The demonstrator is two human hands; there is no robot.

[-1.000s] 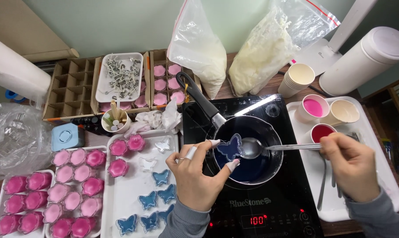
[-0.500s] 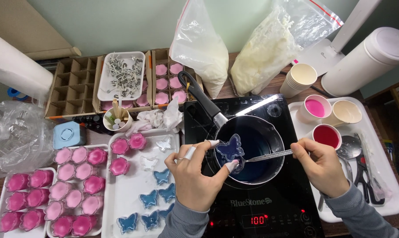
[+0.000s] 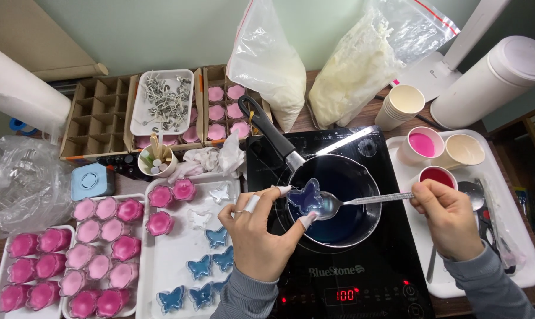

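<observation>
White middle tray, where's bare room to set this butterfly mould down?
On the white middle tray, bare floor lies between the pink flower cup and the blue butterfly moulds. The left trays are packed with pink cups; the left hand covers the right edge.

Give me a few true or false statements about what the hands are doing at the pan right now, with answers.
1. The left hand holds a butterfly-shaped mould over the pan. True.
2. The right hand holds a knife. False: it holds a spoon.
3. The liquid in the pan is pink. False: it is dark blue.
4. The spoon's bowl is at the mould. True.
5. The pan sits on a wooden board. False: it sits on a black induction cooker.
</observation>
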